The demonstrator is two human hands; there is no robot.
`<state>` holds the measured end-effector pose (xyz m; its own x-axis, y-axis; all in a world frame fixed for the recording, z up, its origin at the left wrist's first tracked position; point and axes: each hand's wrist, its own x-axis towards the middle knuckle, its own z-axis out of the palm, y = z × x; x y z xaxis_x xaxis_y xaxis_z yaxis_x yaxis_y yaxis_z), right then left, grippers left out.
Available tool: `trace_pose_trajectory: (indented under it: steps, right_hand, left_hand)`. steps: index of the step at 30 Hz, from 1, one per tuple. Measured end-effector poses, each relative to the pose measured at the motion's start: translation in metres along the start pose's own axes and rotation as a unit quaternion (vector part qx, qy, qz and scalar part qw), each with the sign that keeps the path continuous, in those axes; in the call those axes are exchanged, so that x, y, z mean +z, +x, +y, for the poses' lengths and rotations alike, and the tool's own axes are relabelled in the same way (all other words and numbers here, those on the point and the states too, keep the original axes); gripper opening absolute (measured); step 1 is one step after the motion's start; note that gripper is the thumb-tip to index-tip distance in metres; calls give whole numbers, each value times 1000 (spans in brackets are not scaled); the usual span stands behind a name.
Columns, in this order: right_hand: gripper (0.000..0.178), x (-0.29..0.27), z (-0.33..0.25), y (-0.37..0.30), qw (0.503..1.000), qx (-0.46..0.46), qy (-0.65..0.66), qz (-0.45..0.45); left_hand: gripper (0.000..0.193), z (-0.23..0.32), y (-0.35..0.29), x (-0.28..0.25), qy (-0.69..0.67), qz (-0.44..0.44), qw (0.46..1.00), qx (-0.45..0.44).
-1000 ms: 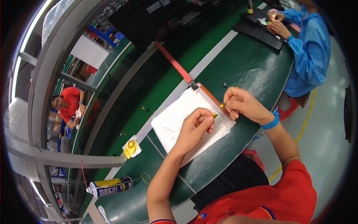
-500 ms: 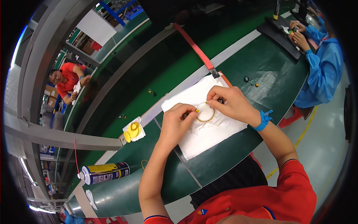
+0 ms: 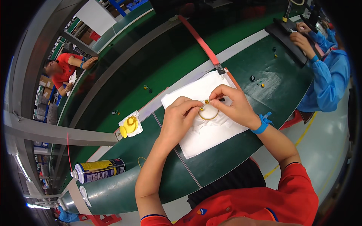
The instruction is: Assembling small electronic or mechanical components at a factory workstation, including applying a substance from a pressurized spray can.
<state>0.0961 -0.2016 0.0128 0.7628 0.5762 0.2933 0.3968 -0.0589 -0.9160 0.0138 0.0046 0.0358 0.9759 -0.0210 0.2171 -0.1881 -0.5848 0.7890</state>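
Note:
A thin yellow cable bent into a loop [image 3: 210, 118] is between my hands, with a small gold-coloured end piece at each tip. My left hand [image 3: 178, 117] pinches one end between thumb and forefinger. At the other end, the thumb and forefinger of my right hand [image 3: 234, 108] are closed. The two ends are close together but apart. Under the loop lies a wrinkled white cloth [image 3: 201, 142] on the dark green tabletop [image 3: 152, 165]. A small dark thing [image 3: 222, 99] shows beside my right fingers, partly hidden.
A spray can [image 3: 100, 171] lies left, a thin red tube rising at its nozzle. Yellow discs [image 3: 131, 127] rest on a white pad. An orange-red bar [image 3: 200, 42] crosses the green belt, which carries small parts [image 3: 148, 89]. Other parts [image 3: 257, 81] lie right, near a co-worker's hands [image 3: 301, 40].
My fingertips have come nearer each other, bringing the two cable ends closer. Across the belt, a person's arm has reached forward. A small part now lies near the co-worker at right.

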Motion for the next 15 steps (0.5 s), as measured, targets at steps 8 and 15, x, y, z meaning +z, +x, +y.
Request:
trace_pose_trajectory:
  steps: [8, 15]
  right_hand:
    - [15, 4, 0, -1, 997, -48, -52, 42]
    - [10, 4, 3, -1, 987, -114, -110, 23]
  left_hand:
    - [13, 11, 0, 1, 44, 4, 998, 41]
    - [11, 10, 1, 0, 124, 18, 989, 77]
